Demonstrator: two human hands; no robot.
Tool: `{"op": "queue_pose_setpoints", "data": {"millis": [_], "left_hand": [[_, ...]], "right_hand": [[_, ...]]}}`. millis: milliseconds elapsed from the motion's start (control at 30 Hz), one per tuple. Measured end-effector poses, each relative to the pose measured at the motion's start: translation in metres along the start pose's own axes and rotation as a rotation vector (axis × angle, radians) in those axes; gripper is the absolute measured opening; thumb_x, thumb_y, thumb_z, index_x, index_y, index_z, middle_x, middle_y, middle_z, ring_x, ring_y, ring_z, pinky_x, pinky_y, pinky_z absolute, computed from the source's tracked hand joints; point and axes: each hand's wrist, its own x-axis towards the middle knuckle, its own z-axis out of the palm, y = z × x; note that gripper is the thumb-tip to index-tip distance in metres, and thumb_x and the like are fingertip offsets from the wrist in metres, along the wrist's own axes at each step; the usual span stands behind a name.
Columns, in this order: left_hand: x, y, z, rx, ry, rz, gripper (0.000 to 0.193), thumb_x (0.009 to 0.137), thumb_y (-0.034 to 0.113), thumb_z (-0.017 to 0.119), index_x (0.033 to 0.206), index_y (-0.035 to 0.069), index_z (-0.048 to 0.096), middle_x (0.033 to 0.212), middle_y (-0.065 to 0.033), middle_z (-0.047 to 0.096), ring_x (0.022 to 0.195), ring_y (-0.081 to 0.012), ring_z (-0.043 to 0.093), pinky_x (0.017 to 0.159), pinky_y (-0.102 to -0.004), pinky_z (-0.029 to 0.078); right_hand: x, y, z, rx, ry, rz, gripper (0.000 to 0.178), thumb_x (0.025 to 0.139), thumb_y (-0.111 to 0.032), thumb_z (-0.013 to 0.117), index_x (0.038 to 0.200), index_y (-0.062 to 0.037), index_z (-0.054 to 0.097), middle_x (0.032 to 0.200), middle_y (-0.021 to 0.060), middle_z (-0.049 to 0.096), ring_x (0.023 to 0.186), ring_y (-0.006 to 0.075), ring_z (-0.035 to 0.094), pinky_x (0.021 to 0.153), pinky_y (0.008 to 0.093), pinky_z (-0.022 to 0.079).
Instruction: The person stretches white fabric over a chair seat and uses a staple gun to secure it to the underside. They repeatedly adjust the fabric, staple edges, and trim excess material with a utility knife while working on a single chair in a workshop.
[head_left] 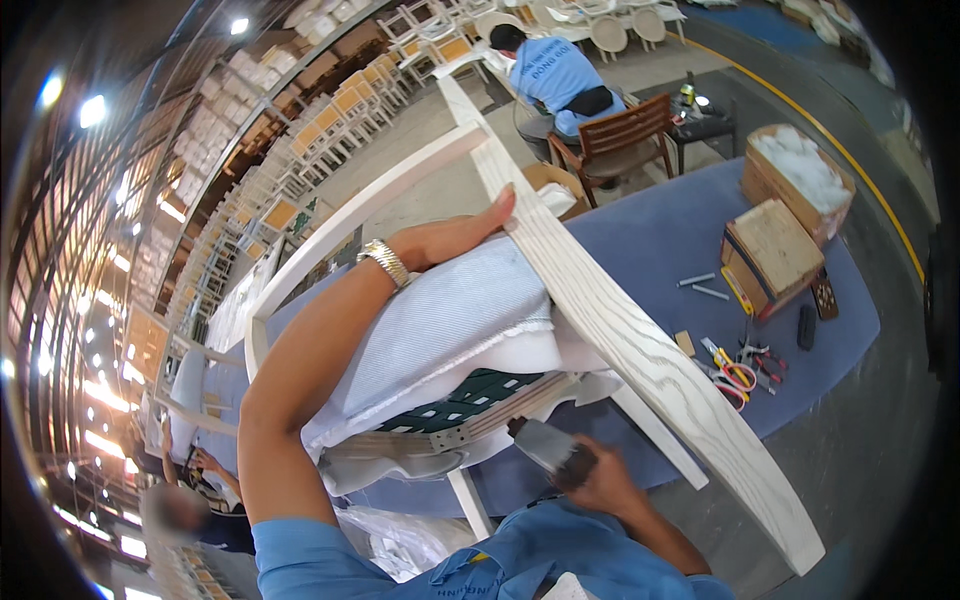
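Note:
A pale wooden chair frame point(640, 330) lies tipped on its side in front of me, its seat covered in light blue-grey fabric point(440, 330). My left arm reaches across the seat, and my left hand point(470, 232) grips the frame beside the fabric's far end; most of its fingers are hidden. White padding point(510, 352) hangs loose along the seat's near edge. Dark green webbing point(465, 398) shows on the underside. Below it, my right hand point(605, 485) is closed round a grey staple gun point(545, 445), slightly blurred, its black tip pointing toward the seat's underside.
The chair rests on a blue padded table point(650, 220). Scissors point(735, 378), pliers point(768, 360) and a cardboard box point(775, 255) lie at right, near a box of white stuffing point(800, 170). Co-workers sit ahead point(560, 85) and at lower left point(190, 510).

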Motion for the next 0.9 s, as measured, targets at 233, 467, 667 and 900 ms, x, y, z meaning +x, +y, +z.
{"op": "queue_pose_setpoints", "data": {"millis": [233,467,667,900], "left_hand": [[-0.038,0.041,0.022,0.411,0.19,0.007,0.112,0.091,0.088,0.026,0.138,-0.01,0.055,0.128,-0.0342,0.062,0.124,-0.0412,0.06,0.109,-0.0418,0.043],[-0.057,0.072,0.057,0.558,0.375,0.032,0.112,0.089,0.088,0.038,0.133,-0.014,0.054,0.121,-0.04,0.063,0.12,-0.0477,0.062,0.104,-0.0465,0.046],[-0.064,0.073,0.069,0.568,0.458,-0.072,0.107,0.092,0.084,0.039,0.129,-0.015,0.056,0.114,-0.0401,0.065,0.114,-0.0479,0.064,0.101,-0.0476,0.047],[-0.062,0.07,0.072,0.576,0.51,0.019,0.102,0.093,0.081,0.039,0.126,-0.014,0.058,0.115,-0.0386,0.065,0.113,-0.0477,0.065,0.1,-0.0483,0.048]], "right_hand": [[0.032,-0.067,-0.023,-0.064,0.399,-0.605,0.077,0.07,-0.027,0.084,0.137,0.0018,0.058,0.127,0.0233,0.061,0.107,0.0393,0.067,0.09,0.0397,0.056],[0.055,-0.061,-0.012,-0.081,0.574,-0.542,0.07,0.074,-0.016,0.081,0.137,0.0026,0.057,0.128,0.0246,0.064,0.111,0.0392,0.069,0.088,0.0409,0.058],[0.056,-0.074,-0.017,-0.047,0.592,-0.469,0.051,0.074,0.001,0.074,0.123,0.0038,0.062,0.114,0.0212,0.068,0.101,0.0344,0.071,0.089,0.0378,0.056],[0.064,-0.07,-0.023,-0.224,0.617,-0.545,0.057,0.068,0.002,0.075,0.123,0.0035,0.061,0.114,0.022,0.067,0.101,0.0413,0.069,0.088,0.0429,0.057]]}}
